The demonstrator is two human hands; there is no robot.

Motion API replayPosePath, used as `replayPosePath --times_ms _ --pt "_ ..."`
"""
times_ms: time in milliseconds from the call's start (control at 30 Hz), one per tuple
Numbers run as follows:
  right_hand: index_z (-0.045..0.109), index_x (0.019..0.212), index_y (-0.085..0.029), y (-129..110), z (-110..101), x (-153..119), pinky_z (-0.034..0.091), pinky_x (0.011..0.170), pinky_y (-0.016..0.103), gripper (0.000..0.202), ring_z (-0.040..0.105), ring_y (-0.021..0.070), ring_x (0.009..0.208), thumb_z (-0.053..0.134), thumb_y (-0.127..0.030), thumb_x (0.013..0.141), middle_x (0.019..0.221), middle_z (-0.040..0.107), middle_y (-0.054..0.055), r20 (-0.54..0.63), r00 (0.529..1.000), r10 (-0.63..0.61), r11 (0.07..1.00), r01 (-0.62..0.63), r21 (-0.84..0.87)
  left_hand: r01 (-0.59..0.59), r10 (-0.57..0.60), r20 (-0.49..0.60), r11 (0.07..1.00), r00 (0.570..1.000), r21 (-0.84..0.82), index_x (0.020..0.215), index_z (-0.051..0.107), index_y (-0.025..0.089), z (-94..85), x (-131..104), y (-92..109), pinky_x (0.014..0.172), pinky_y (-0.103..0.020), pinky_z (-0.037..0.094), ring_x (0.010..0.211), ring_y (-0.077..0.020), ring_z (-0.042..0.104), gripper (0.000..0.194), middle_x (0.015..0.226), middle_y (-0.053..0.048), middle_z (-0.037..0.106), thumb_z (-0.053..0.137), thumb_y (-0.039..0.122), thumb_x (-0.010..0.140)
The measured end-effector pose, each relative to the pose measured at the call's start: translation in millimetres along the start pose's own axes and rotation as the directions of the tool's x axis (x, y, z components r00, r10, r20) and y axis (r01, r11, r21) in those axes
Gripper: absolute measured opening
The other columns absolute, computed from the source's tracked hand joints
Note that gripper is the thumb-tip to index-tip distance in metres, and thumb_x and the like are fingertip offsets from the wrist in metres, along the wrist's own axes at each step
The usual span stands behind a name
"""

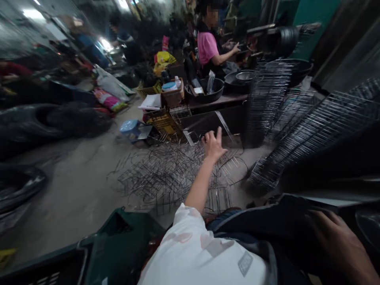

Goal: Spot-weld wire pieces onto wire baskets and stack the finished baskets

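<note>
My left hand [214, 146] reaches forward over a loose pile of bent wire pieces [166, 170] on the floor. Its fingers are spread and nothing shows in them. Low on the right is my right hand [341, 237], smeared by motion beside my dark clothing; whether it holds anything cannot be made out. To the right of the pile, wire grids lean in a tall stack [267, 103] and a long slanted stack [320, 126]. A dark board with pale tape strips [224, 123] stands just beyond my left hand.
Black pans [208, 95] rest on a low bench near a person in a pink top [208, 49]. Yellow crates [166, 122] and a blue stool [130, 128] stand left of it. A green crate [124, 237] is close at lower left; black bundles [59, 118] lie farther left.
</note>
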State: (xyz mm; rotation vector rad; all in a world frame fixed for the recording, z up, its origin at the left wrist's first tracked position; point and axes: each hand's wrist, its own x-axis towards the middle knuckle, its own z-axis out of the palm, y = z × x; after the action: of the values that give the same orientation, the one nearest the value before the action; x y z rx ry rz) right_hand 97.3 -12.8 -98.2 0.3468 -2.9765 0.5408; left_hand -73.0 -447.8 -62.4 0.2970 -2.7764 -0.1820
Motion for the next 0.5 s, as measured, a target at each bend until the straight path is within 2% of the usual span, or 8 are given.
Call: replayPosePath --times_ms 67,133,200,233,300,367,400,500 --pt "0.074 0.101 -0.027 9.4 13.1 -1.3 0.057 0.064 0.046 0.047 0.070 0.0329 0.084 0.044 -0.062 0.093 0.103 0.072 0.012 0.054 0.998 0.042 0.999 -0.043 0.021 0.211 -0.205 -0.131 0.977 0.970 0.040 0.161 0.029 0.022 -18.2 18.0 -39.1 0.116 -0.064 0.037 0.138 -0.0428 0.043 0.114 0.148 -0.023 0.046 0.092 0.047 0.069" --pt "0.074 0.099 -0.027 21.7 27.1 -6.3 0.057 0.065 0.045 0.047 0.069 0.0327 0.083 0.045 -0.062 0.091 0.100 0.072 0.012 0.102 0.993 0.058 0.998 -0.061 0.021 0.412 -0.387 -0.292 0.911 0.875 0.027 0.163 0.021 0.022 -38.0 33.5 -74.2 0.117 -0.073 0.030 0.149 -0.0473 0.029 0.114 0.159 -0.025 0.033 0.088 0.043 0.074" --pt "0.075 0.096 -0.025 33.4 40.3 -13.0 0.056 0.066 0.046 0.049 0.068 0.0336 0.083 0.044 -0.062 0.091 0.099 0.072 0.013 0.117 0.991 0.060 0.998 -0.058 -0.013 0.517 -0.485 -0.399 0.855 0.778 -0.031 0.164 0.013 0.023 -50.8 44.5 -96.4 0.119 -0.075 0.025 0.155 -0.0489 0.014 0.114 0.168 -0.025 0.017 0.086 0.039 0.077" --pt "0.075 0.097 -0.024 37.8 45.8 -16.3 0.056 0.067 0.047 0.050 0.067 0.0343 0.085 0.043 -0.062 0.091 0.100 0.072 0.014 0.107 0.993 0.059 0.998 -0.056 -0.039 0.521 -0.495 -0.413 0.852 0.765 -0.056 0.164 0.011 0.023 -52.2 47.5 -100.3 0.121 -0.072 0.024 0.156 -0.0484 0.011 0.113 0.170 -0.023 0.011 0.084 0.038 0.079" --pt "0.076 0.100 -0.023 42.5 53.6 -21.0 0.055 0.068 0.047 0.053 0.065 0.0349 0.087 0.040 -0.062 0.094 0.104 0.071 0.014 0.065 0.996 0.056 0.995 -0.050 -0.089 0.449 -0.446 -0.331 0.891 0.831 -0.072 0.164 0.010 0.019 -42.2 46.5 -91.8 0.125 -0.064 0.025 0.157 -0.0464 0.011 0.106 0.170 -0.024 0.008 0.078 0.038 0.085" --pt "0.075 0.103 -0.023 41.1 57.0 -22.5 0.053 0.069 0.045 0.054 0.065 0.0344 0.089 0.038 -0.061 0.097 0.107 0.071 0.013 0.025 0.999 0.044 0.993 -0.041 -0.113 0.306 -0.311 -0.107 0.950 0.944 -0.063 0.163 0.012 0.011 -16.2 34.1 -64.0 0.124 -0.059 0.029 0.156 -0.0444 0.019 0.093 0.167 -0.028 0.016 0.068 0.038 0.093" --pt "0.075 0.103 -0.023 38.6 57.6 -22.1 0.052 0.069 0.044 0.053 0.064 0.0338 0.090 0.038 -0.060 0.098 0.107 0.071 0.012 0.004 1.000 0.031 0.993 -0.031 -0.114 0.217 -0.214 0.061 0.974 0.975 -0.066 0.162 0.015 0.007 1.0 23.3 -45.1 0.122 -0.059 0.034 0.154 -0.0443 0.025 0.086 0.164 -0.031 0.021 0.063 0.038 0.097" --pt "0.075 0.102 -0.021 25.6 58.5 -20.0 0.050 0.070 0.041 0.049 0.064 0.0315 0.088 0.041 -0.056 0.101 0.106 0.071 0.012 -0.116 0.993 -0.014 0.993 0.000 -0.116 -0.007 0.059 0.335 0.988 0.940 -0.156 0.142 0.052 0.015 56.3 -26.7 17.1 0.100 -0.048 0.057 0.127 -0.0345 0.059 0.061 0.139 -0.020 0.058 0.075 0.038 0.090"
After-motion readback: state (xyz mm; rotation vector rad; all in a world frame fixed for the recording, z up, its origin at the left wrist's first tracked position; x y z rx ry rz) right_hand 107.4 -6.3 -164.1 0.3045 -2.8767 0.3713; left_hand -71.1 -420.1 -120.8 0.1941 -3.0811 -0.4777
